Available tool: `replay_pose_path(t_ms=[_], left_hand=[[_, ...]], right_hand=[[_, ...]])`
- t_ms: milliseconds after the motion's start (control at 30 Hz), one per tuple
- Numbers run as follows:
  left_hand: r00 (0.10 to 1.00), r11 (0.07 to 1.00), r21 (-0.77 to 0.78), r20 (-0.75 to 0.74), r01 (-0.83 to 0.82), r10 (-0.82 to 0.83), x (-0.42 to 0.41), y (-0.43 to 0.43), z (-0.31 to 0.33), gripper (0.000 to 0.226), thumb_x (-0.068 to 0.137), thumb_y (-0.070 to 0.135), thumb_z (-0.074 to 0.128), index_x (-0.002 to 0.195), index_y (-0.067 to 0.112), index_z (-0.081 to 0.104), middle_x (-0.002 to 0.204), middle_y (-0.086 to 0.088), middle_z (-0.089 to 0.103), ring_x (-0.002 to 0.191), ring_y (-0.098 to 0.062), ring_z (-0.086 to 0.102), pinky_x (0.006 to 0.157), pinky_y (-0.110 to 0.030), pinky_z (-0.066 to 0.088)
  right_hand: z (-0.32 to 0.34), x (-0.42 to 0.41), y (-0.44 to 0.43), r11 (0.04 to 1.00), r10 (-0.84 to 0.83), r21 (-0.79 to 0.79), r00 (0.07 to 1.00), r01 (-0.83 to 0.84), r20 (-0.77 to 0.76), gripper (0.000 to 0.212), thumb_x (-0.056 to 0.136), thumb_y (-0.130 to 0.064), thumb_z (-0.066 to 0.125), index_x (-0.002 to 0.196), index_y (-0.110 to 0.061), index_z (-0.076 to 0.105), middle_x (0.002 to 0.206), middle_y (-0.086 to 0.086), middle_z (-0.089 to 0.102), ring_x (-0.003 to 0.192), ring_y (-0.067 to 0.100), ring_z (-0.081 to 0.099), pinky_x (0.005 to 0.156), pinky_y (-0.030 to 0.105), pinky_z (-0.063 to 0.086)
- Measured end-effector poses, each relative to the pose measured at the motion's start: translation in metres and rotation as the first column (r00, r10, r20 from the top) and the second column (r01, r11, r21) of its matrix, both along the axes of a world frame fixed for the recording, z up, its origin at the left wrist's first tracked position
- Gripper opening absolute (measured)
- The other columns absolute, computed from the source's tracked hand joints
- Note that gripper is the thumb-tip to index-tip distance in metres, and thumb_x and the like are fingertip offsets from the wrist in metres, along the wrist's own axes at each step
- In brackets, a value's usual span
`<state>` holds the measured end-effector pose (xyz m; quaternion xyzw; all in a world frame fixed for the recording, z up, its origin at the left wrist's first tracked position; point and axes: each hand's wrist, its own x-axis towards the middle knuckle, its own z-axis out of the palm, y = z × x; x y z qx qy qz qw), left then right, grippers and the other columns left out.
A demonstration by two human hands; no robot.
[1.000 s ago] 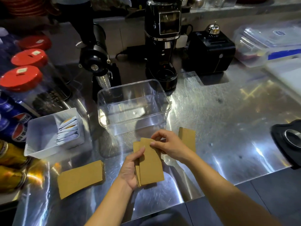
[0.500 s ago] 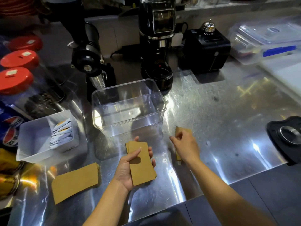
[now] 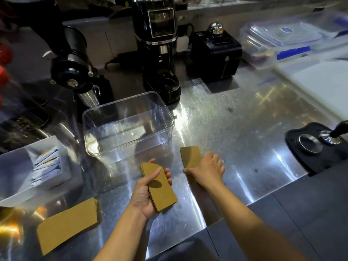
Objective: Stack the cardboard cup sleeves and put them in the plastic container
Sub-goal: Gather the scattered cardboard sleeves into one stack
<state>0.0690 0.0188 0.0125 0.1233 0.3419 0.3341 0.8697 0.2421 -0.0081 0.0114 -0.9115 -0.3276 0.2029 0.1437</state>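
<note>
My left hand (image 3: 145, 193) holds a small stack of flat brown cardboard sleeves (image 3: 162, 191) above the steel counter, thumb on top. My right hand (image 3: 207, 170) lies palm down on another flat sleeve (image 3: 190, 156) on the counter, fingers curled over its near end. A further sleeve (image 3: 67, 224) lies loose at the lower left. The clear plastic container (image 3: 94, 147) stands empty just beyond both hands.
A white tray (image 3: 15, 185) with sachets sits at left. Black coffee grinders (image 3: 158, 53) and a black box (image 3: 214, 55) stand behind the container. A black tamping mat (image 3: 301, 157) with metal parts is at right; clear lidded boxes (image 3: 282, 38) are at back right.
My right hand left the stack and moved right onto the lone sleeve on the counter. My left hand keeps the stack, now held alone.
</note>
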Motion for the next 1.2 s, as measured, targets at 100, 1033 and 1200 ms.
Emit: replay_pose_path(t_ms=[100,1033,1200], left_hand=[[0.996,0.996,0.012,0.010,-0.086,0.086,-0.005,0.001,-0.002,0.040,0.068,0.006,0.066,0.102,0.028,0.065,0.081,-0.014,0.069,0.070,-0.022,0.066,0.064,-0.033,0.059],[0.990,0.991,0.010,0.045,-0.135,0.135,-0.043,-0.005,0.013,0.037,0.075,0.019,0.055,0.106,0.002,0.065,0.090,-0.015,0.074,0.082,-0.029,0.070,0.078,-0.043,0.057],[0.989,0.990,0.135,-0.148,0.045,-0.025,-0.039,-0.006,0.025,0.046,0.063,0.016,0.071,0.106,0.004,0.060,0.077,-0.015,0.067,0.067,-0.029,0.062,0.068,-0.041,0.052]], right_hand=[[0.000,-0.001,-0.001,0.985,0.083,0.169,0.970,-0.045,-0.229,0.050,0.069,-0.031,0.074,0.097,-0.018,0.035,0.097,0.010,0.060,0.088,0.030,0.057,0.072,0.036,0.046],[0.032,-0.094,0.009,0.767,0.618,0.432,0.727,-0.474,-0.300,0.027,0.086,-0.029,0.059,0.105,-0.012,0.067,0.103,0.012,0.053,0.100,0.024,0.055,0.092,0.039,0.046],[0.041,-0.065,0.021,0.665,0.702,0.575,0.661,-0.476,-0.265,0.030,0.078,-0.016,0.068,0.107,-0.015,0.063,0.100,-0.003,0.055,0.089,0.001,0.051,0.075,0.012,0.039]])
